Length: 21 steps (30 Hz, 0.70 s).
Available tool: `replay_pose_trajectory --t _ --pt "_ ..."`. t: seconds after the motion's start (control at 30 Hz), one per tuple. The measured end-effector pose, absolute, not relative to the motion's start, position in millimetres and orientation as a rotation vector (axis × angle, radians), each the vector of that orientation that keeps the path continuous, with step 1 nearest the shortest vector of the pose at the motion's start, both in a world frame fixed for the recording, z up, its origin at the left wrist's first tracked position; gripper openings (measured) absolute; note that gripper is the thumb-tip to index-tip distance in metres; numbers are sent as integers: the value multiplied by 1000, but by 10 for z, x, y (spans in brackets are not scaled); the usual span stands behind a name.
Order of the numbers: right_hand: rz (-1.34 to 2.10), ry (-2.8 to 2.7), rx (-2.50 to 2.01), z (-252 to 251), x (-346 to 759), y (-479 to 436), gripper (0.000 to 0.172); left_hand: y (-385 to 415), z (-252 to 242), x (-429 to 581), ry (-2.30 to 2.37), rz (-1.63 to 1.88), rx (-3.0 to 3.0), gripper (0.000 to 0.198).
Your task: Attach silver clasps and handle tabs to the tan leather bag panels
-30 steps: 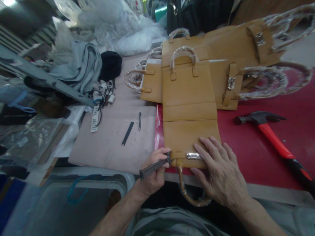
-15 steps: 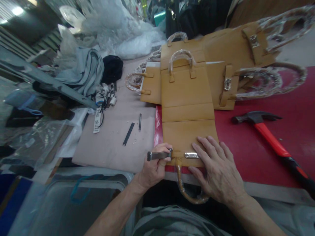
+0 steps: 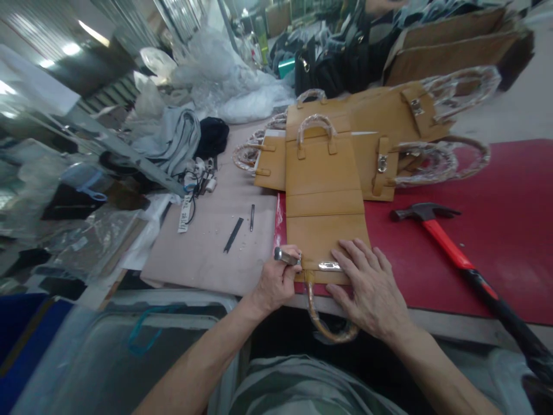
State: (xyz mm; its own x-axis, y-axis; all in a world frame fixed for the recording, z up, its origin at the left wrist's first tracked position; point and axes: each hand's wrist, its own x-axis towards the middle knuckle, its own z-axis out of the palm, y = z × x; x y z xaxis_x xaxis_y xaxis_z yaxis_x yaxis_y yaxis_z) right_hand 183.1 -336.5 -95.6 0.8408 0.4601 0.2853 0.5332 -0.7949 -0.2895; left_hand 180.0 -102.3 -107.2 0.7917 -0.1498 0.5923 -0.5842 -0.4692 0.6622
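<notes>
A tan leather bag panel (image 3: 325, 200) lies flat, its near edge at the table's front. My left hand (image 3: 274, 285) is closed round a steel punch (image 3: 286, 257), whose working end rests at the panel's left near edge. Spread over the panel's near right part, my right hand (image 3: 375, 291) lies open, its fingertips beside a shiny metal plate (image 3: 329, 266). A plastic-wrapped handle (image 3: 314, 320) hangs over the table edge between my hands. At the panel's far end stands another wrapped handle (image 3: 316, 120).
To the right, a claw hammer (image 3: 449, 245) lies on the red mat (image 3: 510, 230). More tan bag pieces (image 3: 375, 115) are stacked behind. Two thin dark metal tools (image 3: 234, 234) lie on the left table. A grey bin (image 3: 173, 351) sits below, and a cardboard box (image 3: 449, 52) stands at the back.
The view has shifted, showing more of the background. The punch appears tilted slightly differently in my left hand. My right hand keeps its place on the panel.
</notes>
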Motion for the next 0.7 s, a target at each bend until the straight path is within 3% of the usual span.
replay_pose_trajectory --t 0.2,0.37,0.5,0.7 --pt "-364 -699 -2401 -912 1858 -3714 50 -1023 -1094 1821 -559 572 2029 16" --pt "-526 -187 -2692 -747 1836 -4498 44 -1014 -1079 1850 -569 517 1987 13" --pt "-306 -4 -2954 -727 1826 -5014 46 -1016 -1080 1868 -565 493 1926 13" --pt "-42 164 -2768 -511 1878 -4858 21 -1021 -1047 1871 -571 461 1920 12"
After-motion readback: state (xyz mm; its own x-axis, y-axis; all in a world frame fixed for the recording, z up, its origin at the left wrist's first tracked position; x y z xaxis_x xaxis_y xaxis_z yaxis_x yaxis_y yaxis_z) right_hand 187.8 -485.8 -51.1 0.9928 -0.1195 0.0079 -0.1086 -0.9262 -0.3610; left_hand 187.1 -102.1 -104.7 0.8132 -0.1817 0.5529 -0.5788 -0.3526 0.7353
